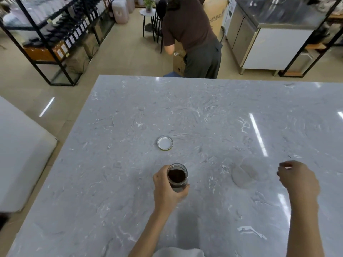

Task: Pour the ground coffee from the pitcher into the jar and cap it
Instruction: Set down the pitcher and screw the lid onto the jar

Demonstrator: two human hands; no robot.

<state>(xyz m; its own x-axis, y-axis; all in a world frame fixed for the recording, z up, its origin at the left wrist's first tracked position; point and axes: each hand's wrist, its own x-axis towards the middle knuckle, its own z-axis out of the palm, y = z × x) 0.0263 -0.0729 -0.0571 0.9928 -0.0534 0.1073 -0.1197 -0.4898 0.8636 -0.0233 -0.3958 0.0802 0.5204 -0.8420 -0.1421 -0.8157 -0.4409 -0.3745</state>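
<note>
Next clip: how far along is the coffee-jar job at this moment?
Pouring looks done: the glass jar already holds dark ground coffee, and no pitcher is in view. In hand: the left hand grips the open jar on the marble table, while the right hand hovers empty off to the side. Left: the lid lies upside down beyond the jar and must go on.

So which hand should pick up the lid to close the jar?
The right hand, probably. It is empty and free above the table, while the left hand grips the jar of coffee. The lid lies just beyond the jar.
</note>
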